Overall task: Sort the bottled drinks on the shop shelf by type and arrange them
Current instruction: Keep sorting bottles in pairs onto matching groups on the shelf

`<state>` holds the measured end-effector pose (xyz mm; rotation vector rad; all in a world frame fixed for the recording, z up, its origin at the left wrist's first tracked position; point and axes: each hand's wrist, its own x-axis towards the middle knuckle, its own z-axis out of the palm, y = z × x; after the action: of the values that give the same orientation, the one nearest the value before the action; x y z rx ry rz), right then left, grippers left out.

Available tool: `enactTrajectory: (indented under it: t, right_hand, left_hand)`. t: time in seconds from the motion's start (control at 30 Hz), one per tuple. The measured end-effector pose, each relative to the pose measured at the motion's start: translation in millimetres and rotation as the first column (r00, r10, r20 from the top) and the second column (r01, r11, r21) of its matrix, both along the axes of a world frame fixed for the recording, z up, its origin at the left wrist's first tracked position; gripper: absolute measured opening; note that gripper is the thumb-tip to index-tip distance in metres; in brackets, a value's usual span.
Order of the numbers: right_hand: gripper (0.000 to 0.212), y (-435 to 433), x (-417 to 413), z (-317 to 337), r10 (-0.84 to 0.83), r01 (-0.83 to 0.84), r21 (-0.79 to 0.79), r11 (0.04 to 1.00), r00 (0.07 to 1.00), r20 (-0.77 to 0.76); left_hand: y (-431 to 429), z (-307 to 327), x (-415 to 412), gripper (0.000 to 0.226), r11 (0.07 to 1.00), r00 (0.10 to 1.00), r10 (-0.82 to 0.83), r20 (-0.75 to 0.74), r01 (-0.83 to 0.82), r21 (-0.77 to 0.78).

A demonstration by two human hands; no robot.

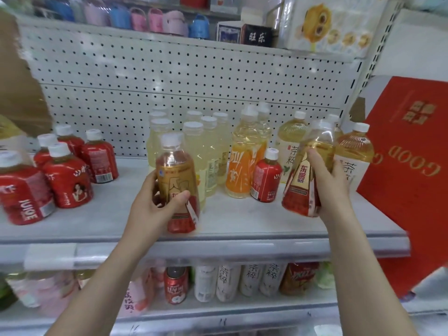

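Head cam, looking down at the hands. L hand (155, 207) has fingers curled round a gold-and-red-label bottle (178, 180), thumb across the front of the label. The bottle stands near upright at the shelf (116, 214) front edge, amber liquid inside, white cap on. Can't tell if its base touches the shelf. R hand (332, 183) grips a second gold-and-red bottle (308, 170) from the side. It is lifted clear of the shelf, cap tipped toward 1 o'clock, same amber drink.

Between the hands, at 12 o'clock of the L one, is a cluster of pale yellow bottles (208, 146). Just beside them at 3 o'clock are orange-label bottles (242, 163), with one small red bottle (265, 178) in front. Behind the R hand are white-label tea bottles (291, 146) w/ golden liquid. Far out at 9 o'clock is a group of squat red bottles (65, 175), dark drink, white caps.

A white pegboard (169, 76) backs the shelf. A red box (412, 166) leans at 3 o'clock, at the shelf's end. On the shelf below, at 6 o'clock, stand a red can (175, 284) and more white-label bottles (242, 280). Up at 12 o'clock are pastel items (155, 19), too blurred to tell what.
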<state>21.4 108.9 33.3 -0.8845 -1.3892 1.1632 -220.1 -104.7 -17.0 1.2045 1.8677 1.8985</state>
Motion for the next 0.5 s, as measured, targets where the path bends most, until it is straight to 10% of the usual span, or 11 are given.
enactTrajectory:
  t: [0.5]
  right_hand:
    - [0.062,-189,-145,-4,0.580,-0.590,-0.079,0.803,0.806,-0.121]
  left_hand:
    - [-152,-6,-53,0.045,0.988,0.932,0.046,0.359,-0.096,0.124]
